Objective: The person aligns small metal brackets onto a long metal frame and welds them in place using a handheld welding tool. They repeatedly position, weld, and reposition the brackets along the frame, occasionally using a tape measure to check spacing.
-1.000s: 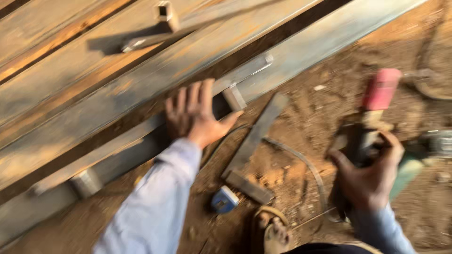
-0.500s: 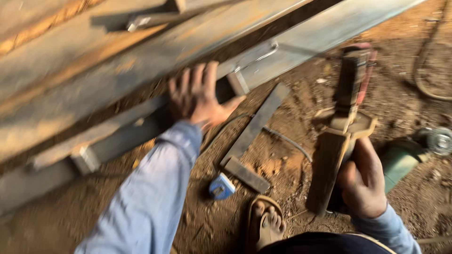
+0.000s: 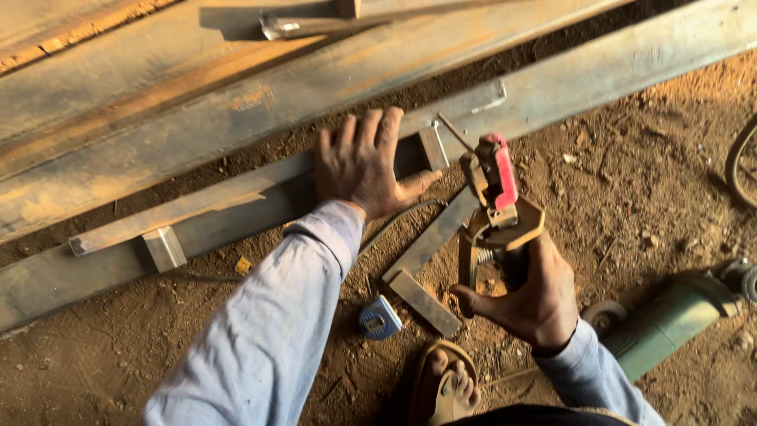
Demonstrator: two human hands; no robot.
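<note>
electrode holder (image 3: 495, 189) gripped in r hand (image 3: 532, 296); l hand (image 3: 364, 164) flat on steel bar (image 3: 236, 207).

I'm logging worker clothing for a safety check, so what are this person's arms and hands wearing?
Both arms wear long, loose, light blue shirt sleeves, left sleeve and right sleeve, ending at buttoned-style cuffs. The left hand and right hand are bare: no gloves, rings or watch visible.

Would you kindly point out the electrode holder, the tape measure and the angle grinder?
electrode holder (image 3: 498, 177), head view, red jaw cover.
tape measure (image 3: 380, 319), head view, blue case.
angle grinder (image 3: 670, 322), head view, green body.

Pale blue long sleeves (image 3: 268, 331), sandal (image 3: 445, 386)
</note>
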